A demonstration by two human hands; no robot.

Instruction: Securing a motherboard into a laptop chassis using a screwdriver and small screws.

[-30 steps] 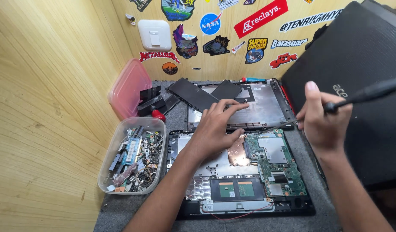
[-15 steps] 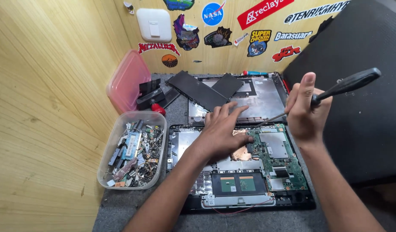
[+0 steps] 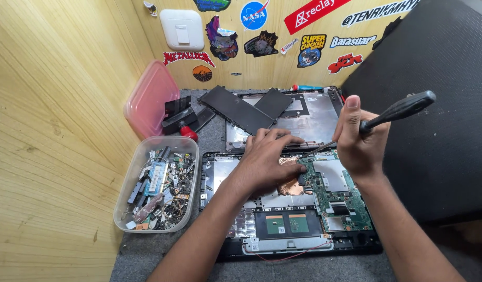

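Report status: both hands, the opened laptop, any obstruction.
Left hand flat on opened black laptop base. Right hand grips black-handled screwdriver, tip at green circuit board. No obstruction.

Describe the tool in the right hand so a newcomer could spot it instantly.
Start at the opened laptop base lying flat on the grey mat, its green circuit board exposed. Above the board's upper edge the right hand grips a screwdriver. Unlike the short red-handled tool by the pink lid, it has a long black handle slanting up to the right and a thin metal shaft pointing down-left.
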